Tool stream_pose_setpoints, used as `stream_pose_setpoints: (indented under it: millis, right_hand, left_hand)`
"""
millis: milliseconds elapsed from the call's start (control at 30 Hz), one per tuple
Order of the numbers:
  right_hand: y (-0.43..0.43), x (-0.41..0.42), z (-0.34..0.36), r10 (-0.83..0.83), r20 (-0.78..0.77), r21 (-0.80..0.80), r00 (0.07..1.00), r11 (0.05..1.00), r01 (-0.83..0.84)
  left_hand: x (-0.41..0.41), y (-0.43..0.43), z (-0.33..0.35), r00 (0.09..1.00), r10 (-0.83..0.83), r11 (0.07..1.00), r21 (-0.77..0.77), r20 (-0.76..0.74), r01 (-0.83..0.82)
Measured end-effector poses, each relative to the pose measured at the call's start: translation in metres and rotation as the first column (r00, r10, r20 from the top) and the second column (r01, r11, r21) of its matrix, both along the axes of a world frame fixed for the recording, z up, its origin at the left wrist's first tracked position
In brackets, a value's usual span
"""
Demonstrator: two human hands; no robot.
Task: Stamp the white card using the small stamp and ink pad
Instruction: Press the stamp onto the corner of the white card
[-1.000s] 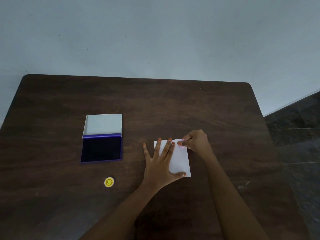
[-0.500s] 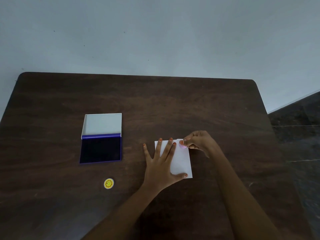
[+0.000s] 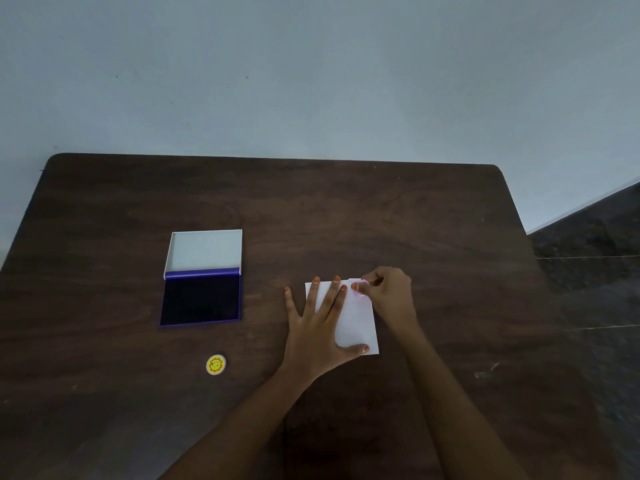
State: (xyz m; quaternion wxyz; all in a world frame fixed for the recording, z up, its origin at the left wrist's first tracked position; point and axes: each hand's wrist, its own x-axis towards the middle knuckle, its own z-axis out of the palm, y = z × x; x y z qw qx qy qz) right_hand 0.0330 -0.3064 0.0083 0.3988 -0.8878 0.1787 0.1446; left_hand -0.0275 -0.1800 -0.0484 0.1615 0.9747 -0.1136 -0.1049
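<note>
Left hand [image 3: 320,327] lies flat, steadying the white card [image 3: 358,323]; right hand [image 3: 388,292] grip pinches the small stamp [image 3: 360,285] onto the card's far corner.

You are working on a dark wood-grain table [image 3: 346,216] whose top looks smooth with a dull sheen and a few pale scuffs at the near right. The white card [image 3: 358,320] under your hands looks like plain matt paper. To the left, the ink pad [image 3: 202,299] shows a dark, matt inked face in a blue frame that looks like plastic, and its open lid [image 3: 206,251] is pale and smooth inside. The small yellow disc [image 3: 216,364] near the front looks smooth. The far wall [image 3: 311,81] is matt, painted and lightly speckled.
</note>
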Motion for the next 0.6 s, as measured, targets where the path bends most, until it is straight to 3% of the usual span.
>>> stream_pose_setpoints:
  millis: [133, 233, 300, 400, 500, 600]
  right_hand:
    - [0.003, -0.018, -0.005, -0.084, 0.132, 0.005, 0.988, 0.996, 0.084]
    - [-0.009, -0.021, -0.002, -0.31, 0.116, 0.216, 0.944, 0.935, 0.28]
    - [-0.022, -0.021, 0.004, -0.48, 0.023, 0.432, 0.877, 0.796, 0.424]
    - [-0.042, -0.025, 0.01, -0.567, -0.058, 0.656, 0.821, 0.598, 0.46]
    - [-0.058, -0.033, 0.012, -0.619, -0.15, 0.753, 0.771, 0.434, 0.495]
    - [-0.07, -0.04, 0.01, -0.684, -0.298, 0.795, 0.666, 0.208, 0.569]
  left_hand:
    - [0.0, 0.001, -0.002, 1.0, -0.006, 1.0, -0.006, 0.015, 0.007]
    - [0.0, 0.001, -0.004, 1.0, -0.017, 0.998, -0.054, 0.026, 0.019]
    - [0.0, 0.002, -0.006, 0.999, -0.023, 0.998, -0.055, 0.036, 0.025]
    - [0.0, 0.002, -0.007, 0.999, -0.029, 0.999, -0.028, 0.031, 0.03]
    - [0.0, 0.002, -0.008, 0.999, -0.04, 0.999, 0.01, 0.031, 0.039]
    - [0.0, 0.003, -0.009, 0.998, -0.049, 0.998, 0.029, 0.038, 0.048]
